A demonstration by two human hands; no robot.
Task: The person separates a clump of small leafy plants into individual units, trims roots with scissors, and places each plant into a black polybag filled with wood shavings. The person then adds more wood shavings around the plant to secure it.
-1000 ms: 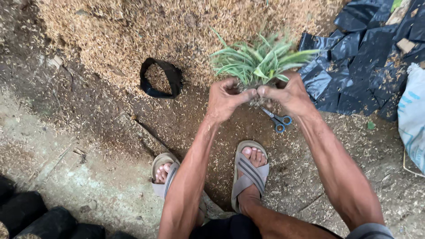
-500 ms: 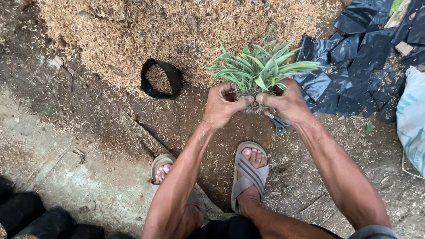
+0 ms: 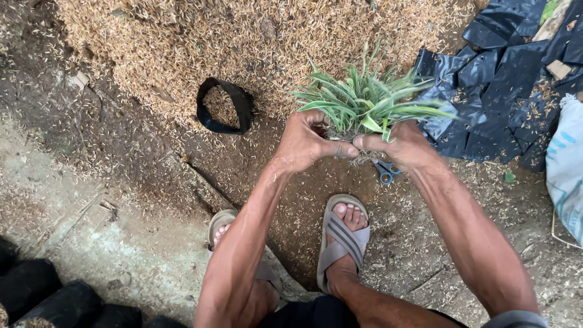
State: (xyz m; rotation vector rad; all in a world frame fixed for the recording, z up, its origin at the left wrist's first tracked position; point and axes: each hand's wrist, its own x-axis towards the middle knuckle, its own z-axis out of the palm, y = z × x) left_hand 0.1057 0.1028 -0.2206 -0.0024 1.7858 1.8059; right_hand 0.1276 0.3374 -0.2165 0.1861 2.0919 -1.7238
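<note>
A small plant clump (image 3: 364, 100) with green-and-white striped leaves is held up above the ground. My left hand (image 3: 306, 146) grips its root base from the left and my right hand (image 3: 404, 146) grips it from the right, thumbs meeting at the roots. Beneath my right hand, blue-handled scissors (image 3: 385, 172) lie on the soil. An open black grow bag (image 3: 226, 106) filled with husk sits on the ground to the left of the plant.
A heap of rice husk (image 3: 243, 36) spreads across the top. Empty black plastic bags (image 3: 504, 91) lie at the right, beside a white sack (image 3: 568, 176). My sandalled feet (image 3: 343, 237) stand on damp soil. Dark filled bags (image 3: 42, 294) sit at bottom left.
Both hands have kept hold of the plant and drawn closer together at its base; the clump has shifted slightly toward me.
</note>
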